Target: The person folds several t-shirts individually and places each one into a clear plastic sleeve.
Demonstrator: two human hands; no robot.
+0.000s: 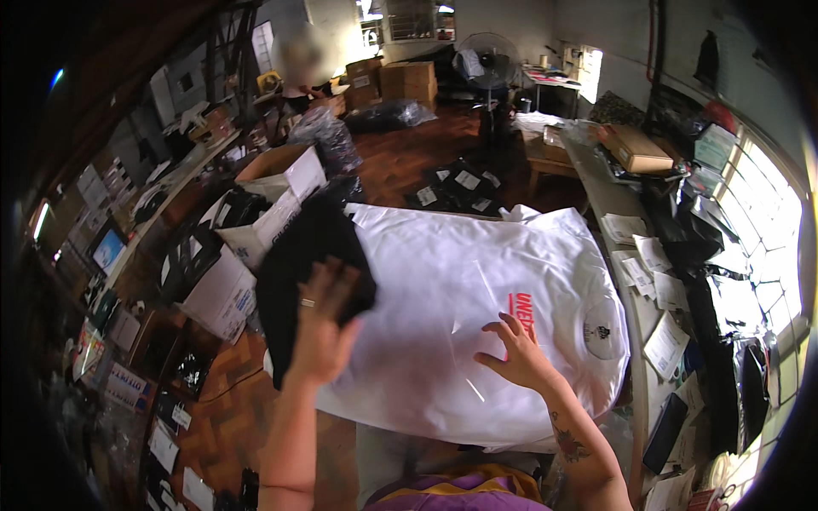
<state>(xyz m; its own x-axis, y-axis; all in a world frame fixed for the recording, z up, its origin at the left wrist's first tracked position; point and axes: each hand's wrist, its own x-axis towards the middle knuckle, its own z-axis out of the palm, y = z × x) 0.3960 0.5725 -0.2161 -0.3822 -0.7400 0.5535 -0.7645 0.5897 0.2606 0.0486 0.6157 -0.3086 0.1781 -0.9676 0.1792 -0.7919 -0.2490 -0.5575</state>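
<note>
A white T-shirt lies spread in front of me, its collar toward the right and a red print on its chest. My left hand, slightly blurred, has its fingers stretched over a matte black piece, apparently cloth, at the shirt's left end. Whether those fingers press on it, I cannot tell. My right hand is open, fingers spread, over or just above the shirt beside the red print. Thin glossy streaks near it look like a clear plastic sheet on the shirt.
Open cardboard boxes stand to the left. A long table with papers and black bags runs along the right. Dark packages lie on the floor beyond the shirt. A fan and another person are farther back.
</note>
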